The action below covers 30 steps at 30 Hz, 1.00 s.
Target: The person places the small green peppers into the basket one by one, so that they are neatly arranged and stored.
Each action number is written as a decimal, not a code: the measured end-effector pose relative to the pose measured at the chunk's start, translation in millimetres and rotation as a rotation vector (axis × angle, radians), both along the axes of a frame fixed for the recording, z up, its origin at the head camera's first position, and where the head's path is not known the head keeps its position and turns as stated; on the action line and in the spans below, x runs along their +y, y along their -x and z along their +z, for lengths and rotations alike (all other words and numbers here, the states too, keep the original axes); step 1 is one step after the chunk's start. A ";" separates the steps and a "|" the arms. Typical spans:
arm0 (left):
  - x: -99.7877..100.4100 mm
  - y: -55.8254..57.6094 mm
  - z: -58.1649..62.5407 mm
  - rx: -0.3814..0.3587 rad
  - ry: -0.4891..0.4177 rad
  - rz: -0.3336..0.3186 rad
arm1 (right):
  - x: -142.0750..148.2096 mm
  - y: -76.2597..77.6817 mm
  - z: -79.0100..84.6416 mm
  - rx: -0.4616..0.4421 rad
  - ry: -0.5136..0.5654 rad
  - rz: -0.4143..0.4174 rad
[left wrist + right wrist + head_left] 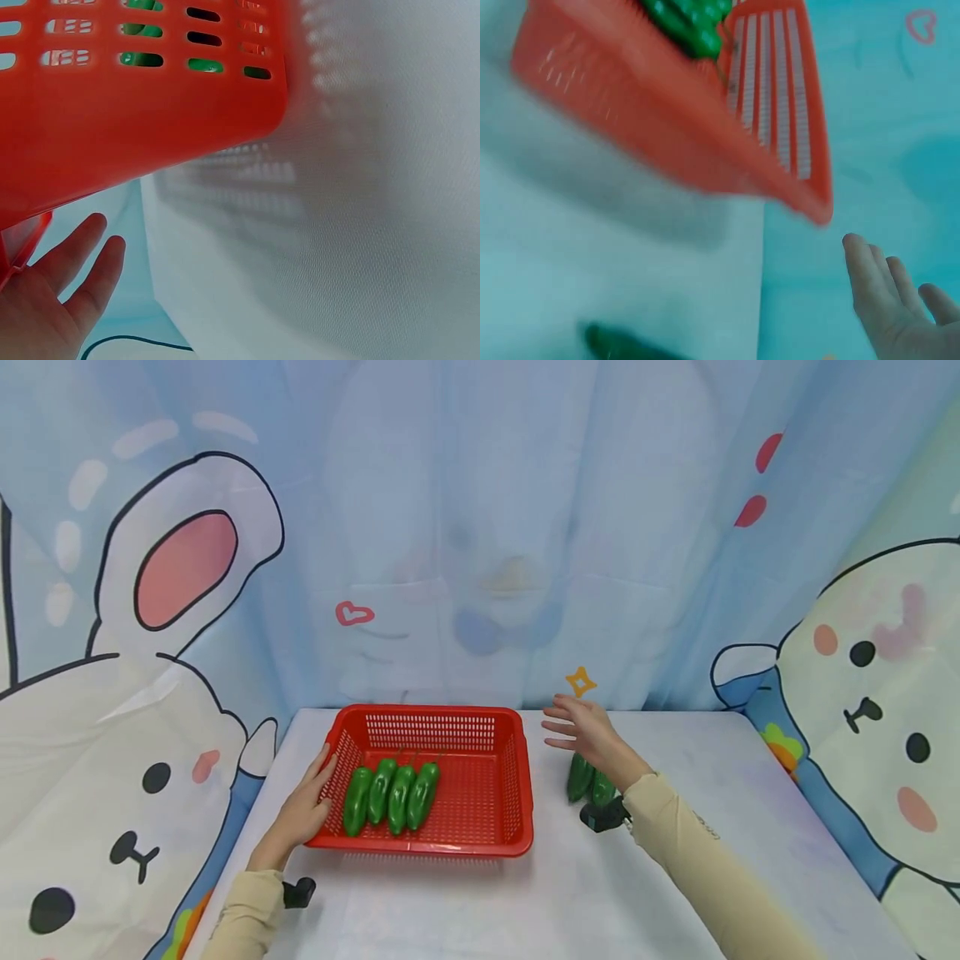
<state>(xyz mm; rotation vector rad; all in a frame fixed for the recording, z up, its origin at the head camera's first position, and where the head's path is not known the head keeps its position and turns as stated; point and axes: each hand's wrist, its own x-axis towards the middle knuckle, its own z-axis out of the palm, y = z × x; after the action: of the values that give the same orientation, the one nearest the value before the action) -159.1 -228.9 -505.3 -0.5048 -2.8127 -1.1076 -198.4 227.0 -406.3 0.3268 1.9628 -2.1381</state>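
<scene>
A red plastic basket (480,814) with slotted walls stands on the white table. Several green peppers (380,797) lie side by side in its left half, stems toward the back. My left hand (303,803) rests on the basket's left rim, its fingers straight; the left wrist view shows these fingers (97,277) beside the red wall. To the right of the basket, my right hand (588,732) hovers with fingers extended and nothing in it. Beneath that wrist lie more green peppers (581,777), partly hidden by the arm.
The white table (420,914) extends in front of the basket and to its right. A light blue curtain (480,527) with cartoon animals hangs behind it and at both sides. Dark wrist devices (602,815) are on both arms.
</scene>
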 end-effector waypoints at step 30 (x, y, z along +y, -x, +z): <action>0.0 -0.6 -1.8 0.051 -0.004 -0.003 | 101.9 -18.5 -77.5 -0.345 -0.287 -0.405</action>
<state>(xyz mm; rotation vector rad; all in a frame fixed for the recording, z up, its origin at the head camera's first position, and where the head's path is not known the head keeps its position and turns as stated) -158.5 -228.9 -507.1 -0.5294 -2.7664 -1.0854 -179.9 328.8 -483.8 1.1465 2.1201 -1.8291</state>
